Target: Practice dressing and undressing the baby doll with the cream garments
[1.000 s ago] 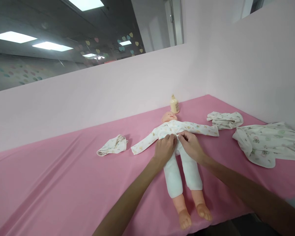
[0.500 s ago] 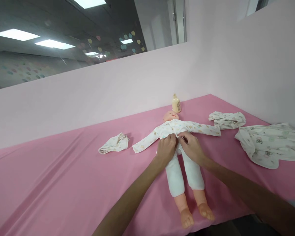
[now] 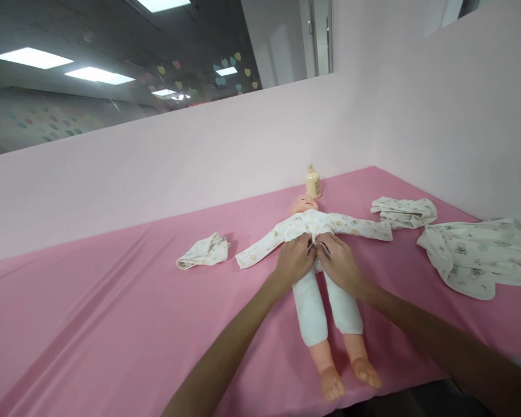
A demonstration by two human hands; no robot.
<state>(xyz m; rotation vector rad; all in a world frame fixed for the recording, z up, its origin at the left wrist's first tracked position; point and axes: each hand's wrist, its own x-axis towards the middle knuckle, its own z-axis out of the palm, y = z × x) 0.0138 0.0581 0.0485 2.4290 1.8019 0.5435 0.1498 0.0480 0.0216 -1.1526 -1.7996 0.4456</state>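
Printed top (image 3: pixel 316 220) on the doll (image 3: pixel 310 307) reads as thin, soft, light cloth: should drape limp, crease easily, slip little, nothing fragile. Best hold is a fingertip pinch on an edge or on the white strips (image 3: pixel 313 237) at the front, which look narrow and floppy; a hard tug would likely pull the cloth askew. Sleeves look slack, so cuffs make easy pick-up points. Doll is probably light too: feet look like firm, smooth plastic, white legs soft and padded. Take it by the torso, not one limb.

Position: doll lies on its back on the pink-covered worktop (image 3: pixel 113 324), head toward the far edge, feet close to the near edge, sleeves spread to both sides. Top's front sits right under the fingers.

Hands: left hand (image 3: pixel 296 258) and right hand (image 3: pixel 341 263) meet over the doll's waist, fingers curled in, pinching the white strips. Fingertips partly hidden; can't tell which strip goes to which hand.

Around: bottle (image 3: pixel 313 184) upright just beyond the head, by the far edge. Small cloth (image 3: pixel 204 252) left of the doll. Folded cloth (image 3: pixel 403 212) and spread cloth (image 3: pixel 477 252) near the right edge.
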